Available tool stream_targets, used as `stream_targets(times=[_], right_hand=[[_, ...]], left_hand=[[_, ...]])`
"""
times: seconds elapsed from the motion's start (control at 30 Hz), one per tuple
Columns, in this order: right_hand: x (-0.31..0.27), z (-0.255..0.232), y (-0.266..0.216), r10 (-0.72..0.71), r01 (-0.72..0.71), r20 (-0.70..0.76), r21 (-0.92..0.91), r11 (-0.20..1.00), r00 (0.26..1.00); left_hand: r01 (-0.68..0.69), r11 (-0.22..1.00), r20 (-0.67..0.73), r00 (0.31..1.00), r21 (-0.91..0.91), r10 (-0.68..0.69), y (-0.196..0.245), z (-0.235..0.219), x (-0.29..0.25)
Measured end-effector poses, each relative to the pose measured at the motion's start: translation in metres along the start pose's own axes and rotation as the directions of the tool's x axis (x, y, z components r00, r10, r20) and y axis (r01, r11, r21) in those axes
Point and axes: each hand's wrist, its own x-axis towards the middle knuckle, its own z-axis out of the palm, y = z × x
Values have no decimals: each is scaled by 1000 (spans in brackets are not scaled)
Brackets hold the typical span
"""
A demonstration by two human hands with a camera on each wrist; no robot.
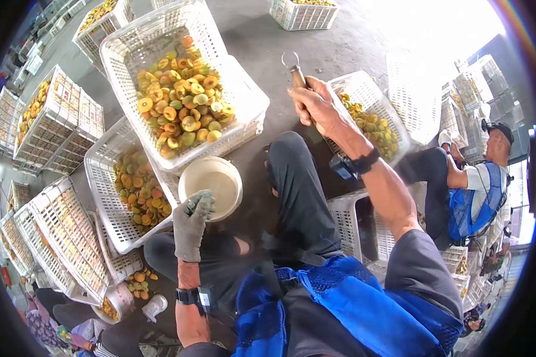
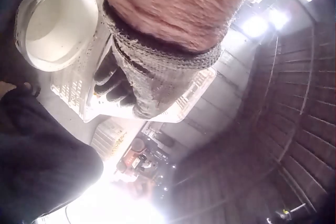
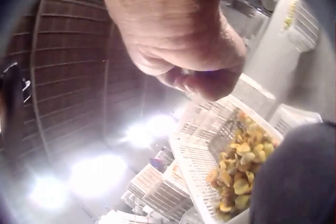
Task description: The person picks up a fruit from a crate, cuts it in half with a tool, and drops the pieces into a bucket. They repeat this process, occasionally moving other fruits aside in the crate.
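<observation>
My right hand [image 1: 321,107] is bare and raised. It grips the wooden handle of a pitting tool [image 1: 297,74], whose curved metal loop points up and away from me. Over the near rim of a white bucket [image 1: 217,181] is my left hand [image 1: 190,229], in a grey knit glove with dark fingertips. Its gloved fingers [image 2: 109,83] hang loosely bent, with nothing seen between them in the left wrist view. Just beyond the bucket, a white crate [image 1: 122,59] holds a heap of halved yellow-orange fruit [image 1: 181,98], apparently peaches.
A lower crate [image 1: 98,178] of fruit stands left of the bucket. Another fruit crate [image 1: 399,119] lies beneath my right forearm. Stacked crates [image 1: 65,232] fill the left side. A person in a blue vest [image 1: 479,196] sits at the right. My knee [image 1: 295,172] rises between the hands.
</observation>
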Motion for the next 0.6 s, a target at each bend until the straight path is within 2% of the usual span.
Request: stream_targets(times=[0.07,0.13,0.23,0.27,0.33,0.37,0.4,0.47,0.53,0.6], right_hand=[[13,-5,8,-46,47,-13,111,993,999],[15,10,11,-8,19,-35,304,952,999],[19,43,22,54,-28,-39,482,876,998],[19,52,26,62,-43,-22,488,872,998],[16,73,36,85,-90,32,495,864,996],[15,81,44,68,-80,42,469,879,997],[12,92,47,96,-122,79,462,878,992],[-2,109,56,58,-135,218,361,923,974],[-20,124,70,61,-115,311,160,980,949],[-51,142,82,55,-139,421,171,975,905]], left_hand=[[-12,1000,-35,999,-21,11,-3,8,9],[-45,999,-38,998,-26,44,4,14,16],[-35,996,-60,998,-80,31,21,22,27],[-69,994,-65,996,-82,63,26,21,32],[-58,983,-84,996,-176,44,21,15,45],[-97,987,-96,992,-125,85,29,13,47],[-94,962,-139,989,-257,59,30,12,50],[-158,901,-215,974,-404,74,32,6,57],[-210,879,-308,948,-428,77,29,-4,70],[-258,822,-378,924,-508,56,31,-12,77]])
